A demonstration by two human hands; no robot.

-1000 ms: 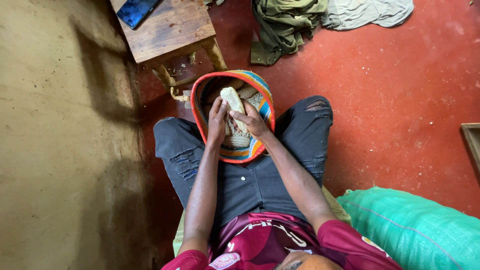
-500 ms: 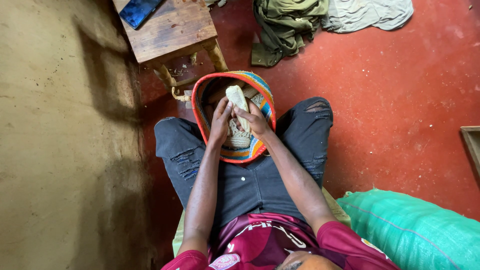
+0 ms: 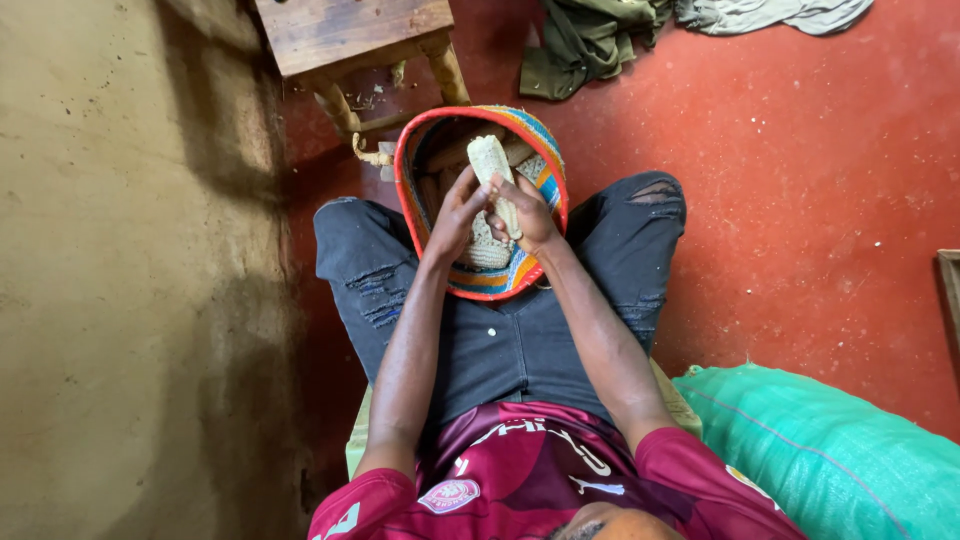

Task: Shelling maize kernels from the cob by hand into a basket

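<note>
Both hands gripping maize cob point(image 3: 492, 170) over woven basket point(image 3: 540, 180); cob axis running 12-to-6; left hand point(image 3: 455, 215) at 9, right hand point(image 3: 528, 212) at 3, equally near.

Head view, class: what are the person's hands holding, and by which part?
A pale maize cob, gripped by its lower half between left hand and right hand, above the woven basket.

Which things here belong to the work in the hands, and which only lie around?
In the work:
- corn cob, held by left hand and right hand
- woven basket between the knees, with pale loose kernels inside

Lying about:
- wooden stool
- green cloth
- grey cloth
- green sack
</note>
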